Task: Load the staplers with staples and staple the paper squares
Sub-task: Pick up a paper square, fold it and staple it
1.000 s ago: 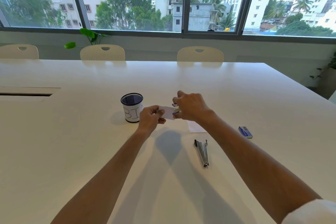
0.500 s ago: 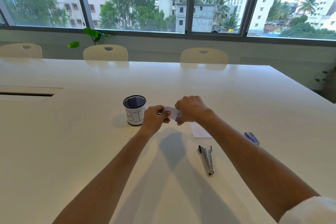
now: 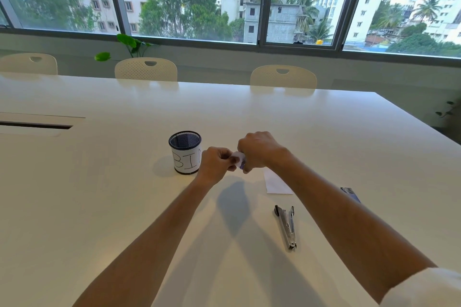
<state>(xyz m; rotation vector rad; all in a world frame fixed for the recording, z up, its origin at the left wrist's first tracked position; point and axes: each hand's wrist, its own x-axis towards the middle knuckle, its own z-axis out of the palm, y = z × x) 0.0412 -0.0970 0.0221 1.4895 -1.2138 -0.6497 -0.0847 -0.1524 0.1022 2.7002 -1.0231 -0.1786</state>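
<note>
while both hands pinch it, paper square (image 3: 239, 158) hovers.

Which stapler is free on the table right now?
The silver stapler, lying untouched beside the right forearm. The other one, purple-tipped, is gripped in the right hand at the paper square.

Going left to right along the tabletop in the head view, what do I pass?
Black mesh cup labelled BIN → left hand → right hand → silver metal stapler → blue staple box.
</note>
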